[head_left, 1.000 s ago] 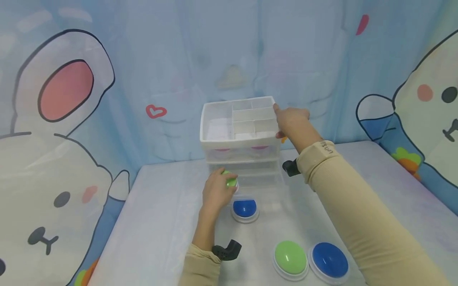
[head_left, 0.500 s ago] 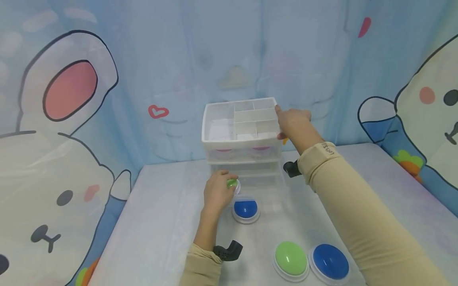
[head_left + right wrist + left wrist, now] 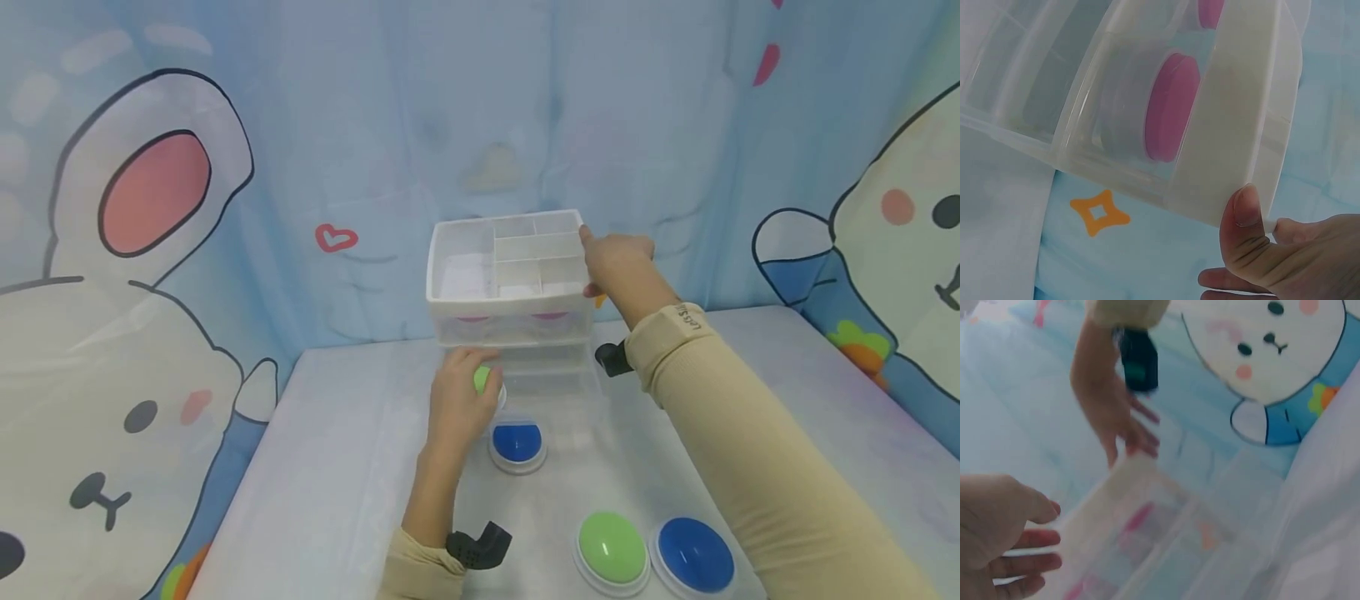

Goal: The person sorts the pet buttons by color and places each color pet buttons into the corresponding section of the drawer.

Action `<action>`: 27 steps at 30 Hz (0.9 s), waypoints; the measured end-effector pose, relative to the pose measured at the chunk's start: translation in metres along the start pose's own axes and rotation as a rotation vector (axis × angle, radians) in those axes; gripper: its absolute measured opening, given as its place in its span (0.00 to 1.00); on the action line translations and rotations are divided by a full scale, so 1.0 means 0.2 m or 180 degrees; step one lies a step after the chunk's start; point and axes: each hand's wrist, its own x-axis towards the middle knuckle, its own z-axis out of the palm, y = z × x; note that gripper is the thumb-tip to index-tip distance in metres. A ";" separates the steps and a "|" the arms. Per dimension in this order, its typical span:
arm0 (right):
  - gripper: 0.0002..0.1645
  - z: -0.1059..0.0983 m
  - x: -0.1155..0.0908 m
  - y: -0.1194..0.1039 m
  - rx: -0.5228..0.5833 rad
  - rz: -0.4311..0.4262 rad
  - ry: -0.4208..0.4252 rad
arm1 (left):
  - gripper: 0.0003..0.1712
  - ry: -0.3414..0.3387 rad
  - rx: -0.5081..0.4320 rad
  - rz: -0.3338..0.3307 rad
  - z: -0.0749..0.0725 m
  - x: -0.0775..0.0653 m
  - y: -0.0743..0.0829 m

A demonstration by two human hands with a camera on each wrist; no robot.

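Note:
A white drawer organizer (image 3: 510,302) with a compartmented top stands against the back curtain. My right hand (image 3: 621,265) grips its right upper corner; the right wrist view shows my thumb (image 3: 1244,215) on the front rim and a fingertip behind it. The clear lower drawer (image 3: 555,400) is pulled out. My left hand (image 3: 459,404) is at the drawer's left side, overlapping a small green dome on a white base (image 3: 482,379). In the left wrist view the left fingers (image 3: 1032,565) are spread, with nothing between them. A small blue dome (image 3: 517,443) sits at the drawer's front edge.
Pink round pieces (image 3: 1174,106) lie inside the closed upper drawer. A larger green dome (image 3: 612,547) and a larger blue dome (image 3: 696,554) stand side by side on the white table (image 3: 352,467), near the right forearm. A printed blue curtain (image 3: 375,150) hangs behind.
The head view has tilted up slightly. The left hand has shifted a little over the small green dome, its fingers reaching further toward the organizer. The right hand keeps its place on the corner.

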 end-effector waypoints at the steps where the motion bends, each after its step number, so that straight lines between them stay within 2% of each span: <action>1: 0.62 0.00 0.00 0.00 0.0000 0.0004 0.0010 | 0.13 0.0068 -0.0047 0.0173 -0.01 -0.01 0.04; 5: 0.62 -0.01 0.00 0.00 0.0015 0.0005 0.0025 | 0.10 0.0088 0.0029 0.0969 0.01 -0.09 0.22; 7: 0.63 -0.01 0.00 0.00 0.0024 0.0009 0.0012 | 0.10 -0.0029 0.0258 0.1225 0.03 -0.14 0.29; 9: 0.63 -0.01 0.00 0.01 0.0043 0.0001 -0.0010 | 0.10 -0.0284 0.0503 0.1352 0.06 -0.19 0.34; 13: 0.64 -0.01 0.00 0.02 0.0100 0.0003 -0.0020 | 0.18 -0.1139 0.0919 0.1334 0.15 -0.27 0.39; 16: 0.64 0.00 0.01 0.02 0.0107 0.0016 -0.0028 | 0.32 -0.1825 0.1272 0.1315 0.23 -0.33 0.39; 18: 0.64 0.00 0.01 0.02 0.0113 0.0023 -0.0036 | 0.41 -0.2130 0.1472 0.1346 0.28 -0.37 0.39; 21: 0.64 0.00 0.02 0.02 0.0131 0.0031 -0.0053 | 0.48 -0.2563 0.1650 0.1290 0.35 -0.43 0.39; 25: 0.64 -0.01 0.03 0.01 0.0174 0.0032 -0.0078 | 0.51 -0.3105 0.1603 0.0982 0.43 -0.47 0.39; 27: 0.64 -0.01 0.03 0.01 0.0187 0.0025 -0.0081 | 0.51 -0.3297 0.1533 0.0785 0.46 -0.49 0.40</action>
